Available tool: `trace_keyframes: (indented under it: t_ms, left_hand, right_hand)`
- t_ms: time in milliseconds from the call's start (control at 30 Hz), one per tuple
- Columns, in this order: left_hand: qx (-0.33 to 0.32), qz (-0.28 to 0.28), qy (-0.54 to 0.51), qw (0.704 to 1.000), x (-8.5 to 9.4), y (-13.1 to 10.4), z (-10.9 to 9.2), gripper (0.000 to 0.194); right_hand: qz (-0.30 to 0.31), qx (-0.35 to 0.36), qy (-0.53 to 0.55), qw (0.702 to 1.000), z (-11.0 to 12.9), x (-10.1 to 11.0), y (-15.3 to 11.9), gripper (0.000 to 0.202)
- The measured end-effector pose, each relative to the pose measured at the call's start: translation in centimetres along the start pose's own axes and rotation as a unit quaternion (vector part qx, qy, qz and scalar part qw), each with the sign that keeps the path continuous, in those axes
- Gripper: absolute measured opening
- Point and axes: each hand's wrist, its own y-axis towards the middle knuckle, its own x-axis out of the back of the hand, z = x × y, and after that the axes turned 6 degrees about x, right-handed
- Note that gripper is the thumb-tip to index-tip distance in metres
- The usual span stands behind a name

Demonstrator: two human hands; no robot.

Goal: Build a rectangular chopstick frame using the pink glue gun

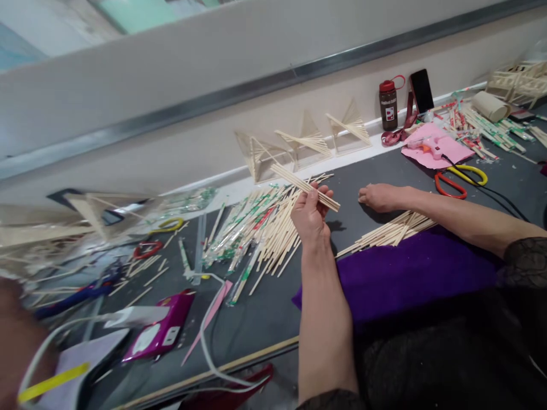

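A small bundle of wooden chopsticks point(293, 179) lies across my left hand point(311, 213), which is raised over the table with its fingers closed around them. Beneath and to the left spreads a loose pile of bare chopsticks point(277, 239). My right hand point(379, 197) rests on the dark tabletop, its fingers curled in; whatever they may pinch is hidden. Just below that wrist, more chopsticks point(384, 232) lie at the edge of a purple cloth point(410, 273).
Wrapped chopsticks point(239, 222) sit left of the pile. Stick frames point(303, 139) lean on the wall. At right are a glue gun point(431, 145) on pink paper, scissors point(459, 179), a bottle point(388, 108) and a phone point(421, 91). Another person's blurred arm point(21, 341) shows at left.
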Motion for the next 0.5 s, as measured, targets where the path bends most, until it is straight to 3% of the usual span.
trace_keyframes:
  t_ms: [100,200,333,500]
  left_hand:
    - [-0.02,-0.023,0.024,0.999,-0.1,0.2,0.1,0.02]
    - [-0.041,-0.033,0.041,0.998,-0.4,0.3,0.2,0.016]
    - [-0.061,-0.042,0.055,0.996,-0.6,0.6,0.3,0.009]
    - [-0.07,-0.052,0.076,0.993,-0.3,1.2,0.7,0.011]
  right_hand:
    - [0.031,-0.004,-0.004,1.0,0.8,0.9,-1.7,0.029]
    - [0.037,-0.018,0.012,0.999,1.5,2.4,-1.4,0.025]
    - [-0.005,-0.027,0.032,0.999,2.2,3.2,2.0,0.032]
    - [-0.049,-0.017,0.006,0.999,2.7,1.2,6.0,0.033]
